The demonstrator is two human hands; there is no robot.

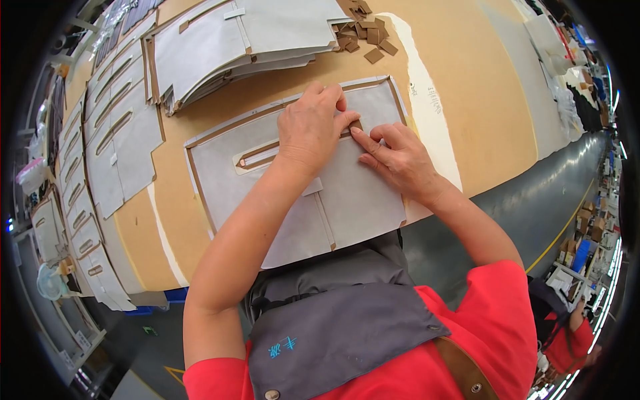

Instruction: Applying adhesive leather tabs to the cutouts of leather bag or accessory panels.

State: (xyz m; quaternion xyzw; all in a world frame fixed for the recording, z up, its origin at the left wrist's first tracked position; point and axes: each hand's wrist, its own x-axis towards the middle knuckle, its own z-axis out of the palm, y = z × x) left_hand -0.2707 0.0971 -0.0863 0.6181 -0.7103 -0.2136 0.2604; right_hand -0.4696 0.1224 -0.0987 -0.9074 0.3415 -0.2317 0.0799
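A pale grey panel (253, 200) with brown edging lies in front of me, with a long framed slot (257, 157) across it and a small white tab (311, 189) below. My left hand (313, 127) is closed over the slot's right end, thumb against a brown strip (355, 125), part of it hidden by the fingers. My right hand (393, 153) pinches that strip from the right with thumb and forefinger, its other fingers curled.
Stacked grey panels (253, 27) lie behind, beside loose brown squares (373, 55); more slotted panels (123, 153) cover the table's (493, 100) left side. A red-sleeved person (570, 347) is at the lower right, near shelving and boxes.
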